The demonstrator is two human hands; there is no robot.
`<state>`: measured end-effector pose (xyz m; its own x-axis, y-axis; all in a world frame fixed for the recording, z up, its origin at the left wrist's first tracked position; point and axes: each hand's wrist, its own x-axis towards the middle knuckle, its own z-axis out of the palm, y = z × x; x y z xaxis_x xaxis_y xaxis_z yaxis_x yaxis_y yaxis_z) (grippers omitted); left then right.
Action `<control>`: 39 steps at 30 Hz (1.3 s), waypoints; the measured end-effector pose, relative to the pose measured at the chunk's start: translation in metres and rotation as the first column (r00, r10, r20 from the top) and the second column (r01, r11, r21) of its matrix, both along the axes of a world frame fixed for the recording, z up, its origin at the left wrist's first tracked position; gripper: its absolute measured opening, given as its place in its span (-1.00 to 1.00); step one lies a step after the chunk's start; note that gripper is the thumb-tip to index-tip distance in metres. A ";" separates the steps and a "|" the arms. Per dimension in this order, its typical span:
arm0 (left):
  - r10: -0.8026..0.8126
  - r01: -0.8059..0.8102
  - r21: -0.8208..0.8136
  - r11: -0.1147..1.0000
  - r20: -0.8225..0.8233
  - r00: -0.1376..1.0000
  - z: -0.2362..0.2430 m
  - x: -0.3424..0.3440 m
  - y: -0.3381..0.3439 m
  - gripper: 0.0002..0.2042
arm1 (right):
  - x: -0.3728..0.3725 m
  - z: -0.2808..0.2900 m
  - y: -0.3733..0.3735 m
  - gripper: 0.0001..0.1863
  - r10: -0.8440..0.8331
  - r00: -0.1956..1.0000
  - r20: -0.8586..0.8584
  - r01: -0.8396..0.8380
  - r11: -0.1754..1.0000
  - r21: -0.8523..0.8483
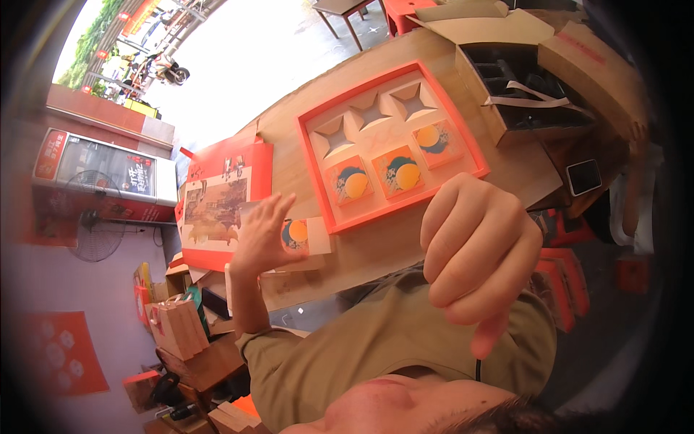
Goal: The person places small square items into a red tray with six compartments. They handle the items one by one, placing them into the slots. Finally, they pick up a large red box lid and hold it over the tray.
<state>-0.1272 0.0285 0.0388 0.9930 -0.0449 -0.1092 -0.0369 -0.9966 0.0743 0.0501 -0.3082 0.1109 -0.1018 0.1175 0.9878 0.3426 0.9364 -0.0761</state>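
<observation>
My left hand [264, 235], fingers spread, is beside a small patterned box [296, 235] and pale card [318, 235]. My right hand [473, 253] is raised close to the camera, fingers curled closed; what is inside is hidden. A thin black cord [478, 369] shows below its thumb. Beyond it lies a red-rimmed tray [316, 163] with three small orange patterned boxes [394, 166] along its near side and three pale recessed compartments [372, 105] along its far side. A large red printed box lid [210, 184] lies at the table's left.
The wooden table [289, 101] holds open cardboard cartons [593, 65] at right, near a dark-screened device [582, 176]. Another person's arm [632, 195] is at the far right. Stacked boxes [177, 325], a fan [97, 210] and a display cabinet [108, 155] stand left.
</observation>
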 end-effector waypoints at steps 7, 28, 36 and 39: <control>0.109 -0.110 -0.017 0.994 -0.057 0.992 -0.071 -0.046 0.000 0.15 | 0.003 0.000 0.000 -0.61 -0.030 0.999 0.021 0.031 0.998 -0.047; -0.065 0.637 -0.755 0.155 0.636 0.769 -0.079 0.093 0.029 -0.27 | 0.017 -0.024 0.071 -0.28 -0.736 0.676 -0.012 0.668 0.620 -0.411; 0.421 0.647 -0.729 0.223 0.671 0.610 -0.046 0.158 -0.051 -0.26 | 0.053 -0.043 0.086 -0.18 -0.662 0.708 -0.245 0.351 0.631 -0.692; 0.490 0.600 -0.703 0.382 0.704 0.514 -0.034 0.151 -0.055 -0.32 | 0.059 -0.049 0.092 -0.21 -0.758 0.647 -0.081 0.582 0.560 -0.589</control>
